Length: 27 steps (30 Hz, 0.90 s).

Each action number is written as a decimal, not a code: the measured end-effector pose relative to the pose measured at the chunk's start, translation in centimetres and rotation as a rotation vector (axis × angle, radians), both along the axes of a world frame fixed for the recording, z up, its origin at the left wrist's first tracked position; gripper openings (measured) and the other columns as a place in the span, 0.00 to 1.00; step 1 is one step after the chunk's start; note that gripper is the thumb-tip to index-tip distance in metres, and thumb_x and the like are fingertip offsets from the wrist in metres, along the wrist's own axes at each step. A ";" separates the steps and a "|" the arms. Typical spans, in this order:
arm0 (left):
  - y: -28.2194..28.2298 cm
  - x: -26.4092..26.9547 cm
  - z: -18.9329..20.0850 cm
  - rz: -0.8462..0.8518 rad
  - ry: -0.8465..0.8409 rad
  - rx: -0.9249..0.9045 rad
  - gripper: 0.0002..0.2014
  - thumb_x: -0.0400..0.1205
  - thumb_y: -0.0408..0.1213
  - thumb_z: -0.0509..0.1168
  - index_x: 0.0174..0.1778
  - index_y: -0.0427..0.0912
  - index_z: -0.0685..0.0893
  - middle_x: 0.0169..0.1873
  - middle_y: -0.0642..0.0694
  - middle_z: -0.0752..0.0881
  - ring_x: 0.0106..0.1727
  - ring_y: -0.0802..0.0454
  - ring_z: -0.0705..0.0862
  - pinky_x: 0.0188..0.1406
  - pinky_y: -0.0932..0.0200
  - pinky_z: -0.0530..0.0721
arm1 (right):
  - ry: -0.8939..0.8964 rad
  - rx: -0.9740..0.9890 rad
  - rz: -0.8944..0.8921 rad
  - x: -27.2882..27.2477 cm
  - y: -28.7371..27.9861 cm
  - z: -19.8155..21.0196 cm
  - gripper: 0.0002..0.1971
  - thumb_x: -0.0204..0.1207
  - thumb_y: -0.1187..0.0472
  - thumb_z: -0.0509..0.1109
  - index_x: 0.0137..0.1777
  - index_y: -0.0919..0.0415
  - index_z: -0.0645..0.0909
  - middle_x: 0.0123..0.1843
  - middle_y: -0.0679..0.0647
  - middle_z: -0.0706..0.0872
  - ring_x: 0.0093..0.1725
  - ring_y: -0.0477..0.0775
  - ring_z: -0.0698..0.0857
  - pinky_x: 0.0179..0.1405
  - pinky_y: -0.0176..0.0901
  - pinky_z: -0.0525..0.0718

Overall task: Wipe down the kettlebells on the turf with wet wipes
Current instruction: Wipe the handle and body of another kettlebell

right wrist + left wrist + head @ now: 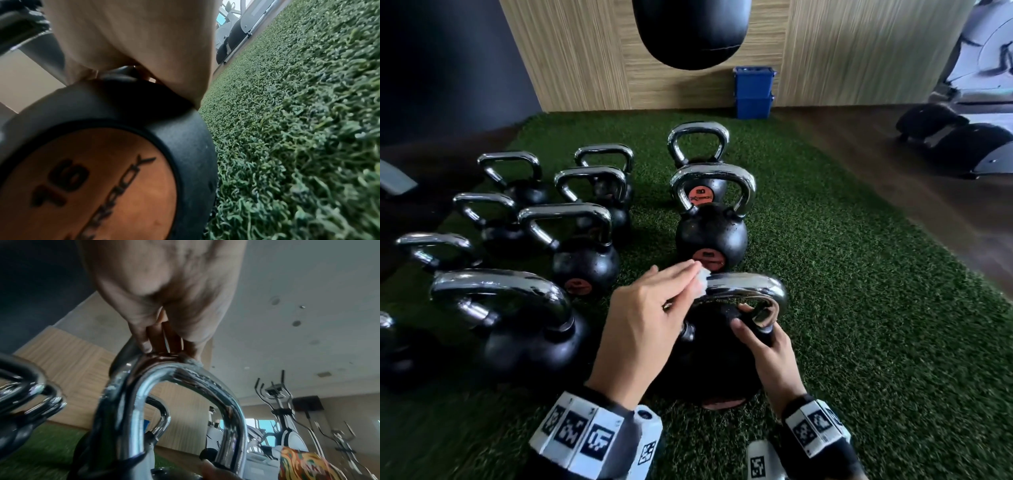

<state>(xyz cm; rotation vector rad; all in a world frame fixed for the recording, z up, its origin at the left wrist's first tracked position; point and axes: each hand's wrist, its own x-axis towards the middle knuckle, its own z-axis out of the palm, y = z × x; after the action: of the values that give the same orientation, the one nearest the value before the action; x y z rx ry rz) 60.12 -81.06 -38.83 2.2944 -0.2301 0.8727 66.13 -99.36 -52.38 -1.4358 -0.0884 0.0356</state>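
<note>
The nearest kettlebell [709, 363] stands on the green turf [859, 308], black with a chrome handle [753, 291]. My left hand [686, 275] pinches a white wet wipe [703, 281] and presses it on the top left of that handle. The left wrist view shows the same fingers [147, 344] on the handle [185, 374], with a bit of wipe [194, 362] under them. My right hand [748, 318] grips the handle's right leg, just above the body. In the right wrist view the palm [133, 40] lies over the body's orange "16" label [86, 186].
Several more chrome-handled kettlebells stand in rows to the left [517, 335] and beyond [710, 233]. A black punching bag [688, 31] hangs over the turf's far end, near stacked blue bins [753, 92]. Dark wood floor [893, 164] and exercise machines [287, 418] lie to the right.
</note>
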 end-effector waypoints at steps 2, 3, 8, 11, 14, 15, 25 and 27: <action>0.6 -0.2 -0.3 0.021 -0.005 -0.035 0.14 0.85 0.43 0.70 0.64 0.44 0.92 0.63 0.56 0.90 0.65 0.70 0.86 0.71 0.53 0.84 | 0.010 0.028 0.026 0.1 0.1 0.0 0.21 0.65 0.42 0.82 0.58 0.45 0.90 0.55 0.47 0.94 0.57 0.47 0.92 0.51 0.36 0.88; 0.6 -0.2 -0.5 0.020 -0.014 -0.017 0.14 0.86 0.42 0.70 0.64 0.43 0.91 0.63 0.56 0.90 0.66 0.70 0.86 0.72 0.52 0.84 | 0.018 0.049 0.039 0.1 0.1 0.0 0.21 0.65 0.43 0.82 0.59 0.46 0.89 0.56 0.48 0.94 0.58 0.48 0.91 0.53 0.39 0.88; 1.2 -0.5 -3.0 0.107 -0.083 -0.157 0.11 0.87 0.39 0.71 0.64 0.44 0.91 0.59 0.59 0.90 0.63 0.73 0.86 0.76 0.49 0.81 | 0.037 0.125 0.068 0.1 0.0 0.1 0.21 0.67 0.50 0.83 0.61 0.49 0.88 0.59 0.51 0.93 0.61 0.52 0.91 0.57 0.44 0.88; 2.2 -1.4 -5.8 0.135 -0.026 -0.535 0.13 0.85 0.42 0.70 0.64 0.45 0.90 0.53 0.54 0.94 0.56 0.64 0.92 0.60 0.66 0.87 | 0.052 0.149 0.089 0.3 -0.1 0.4 0.20 0.69 0.56 0.82 0.62 0.51 0.88 0.59 0.55 0.93 0.61 0.56 0.91 0.61 0.51 0.88; 1.3 -1.7 -7.8 0.131 -0.042 -0.797 0.12 0.85 0.43 0.69 0.63 0.51 0.90 0.54 0.57 0.94 0.58 0.59 0.92 0.58 0.71 0.86 | 0.063 0.151 0.143 0.7 -0.4 0.9 0.21 0.70 0.61 0.83 0.63 0.55 0.87 0.61 0.57 0.92 0.63 0.58 0.90 0.64 0.53 0.87; 0.8 -1.6 -8.3 0.127 -0.065 -0.852 0.11 0.85 0.42 0.69 0.62 0.52 0.90 0.54 0.59 0.93 0.59 0.59 0.92 0.58 0.72 0.86 | 0.064 0.145 0.156 1.0 -0.5 0.9 0.21 0.69 0.61 0.83 0.63 0.56 0.87 0.61 0.56 0.92 0.64 0.57 0.89 0.64 0.52 0.87; 0.0 -2.4 -13.0 0.146 0.123 -1.027 0.09 0.83 0.34 0.73 0.56 0.51 0.92 0.45 0.62 0.94 0.52 0.63 0.93 0.48 0.76 0.85 | 0.118 0.155 0.190 0.6 -0.8 1.2 0.24 0.67 0.58 0.85 0.64 0.58 0.87 0.67 0.57 0.89 0.68 0.60 0.87 0.70 0.63 0.82; 0.2 -2.3 -12.4 0.111 0.154 -1.002 0.09 0.79 0.40 0.77 0.55 0.48 0.94 0.45 0.58 0.95 0.52 0.62 0.93 0.48 0.76 0.85 | 0.073 0.099 0.141 -0.4 -1.0 1.6 0.24 0.66 0.56 0.86 0.63 0.56 0.87 0.62 0.58 0.91 0.64 0.60 0.89 0.65 0.57 0.87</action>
<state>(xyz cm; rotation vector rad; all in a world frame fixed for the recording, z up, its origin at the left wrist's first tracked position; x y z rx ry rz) 57.84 -80.83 -51.24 1.4179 0.3442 0.6389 65.77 -100.36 -50.78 -1.3257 -0.1296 0.1972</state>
